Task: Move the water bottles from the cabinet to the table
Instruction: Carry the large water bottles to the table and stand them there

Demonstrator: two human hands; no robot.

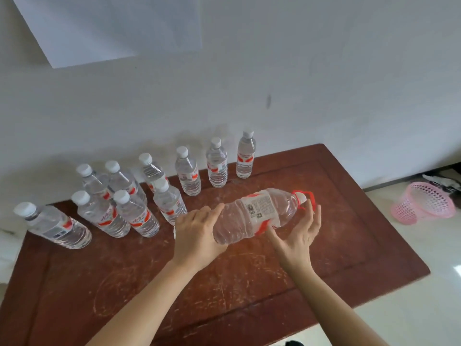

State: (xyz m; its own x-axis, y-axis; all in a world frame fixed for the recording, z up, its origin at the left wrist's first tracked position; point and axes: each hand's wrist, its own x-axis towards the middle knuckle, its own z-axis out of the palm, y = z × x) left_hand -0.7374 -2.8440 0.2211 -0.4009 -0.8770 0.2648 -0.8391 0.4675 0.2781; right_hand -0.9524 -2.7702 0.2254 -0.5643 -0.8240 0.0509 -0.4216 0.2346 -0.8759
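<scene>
I hold a large clear water bottle [259, 213] with a red carry handle sideways above the brown wooden table [249, 283], cap pointing right. My left hand [197, 236] grips its base end, fingers wrapped round the far side. My right hand [296, 233] lies palm up under the neck end; its fingers are fairly straight and reach up beside the red handle, and its thumb touches the label. Several small water bottles [189, 171] with white caps stand upright on the back left part of the table.
A white wall runs right behind the table. On the pale tiled floor to the right lies a pink mesh basket [424, 206] on its side. White material [7, 248] borders the table's left edge. The table's front and right parts show bare scratched wood.
</scene>
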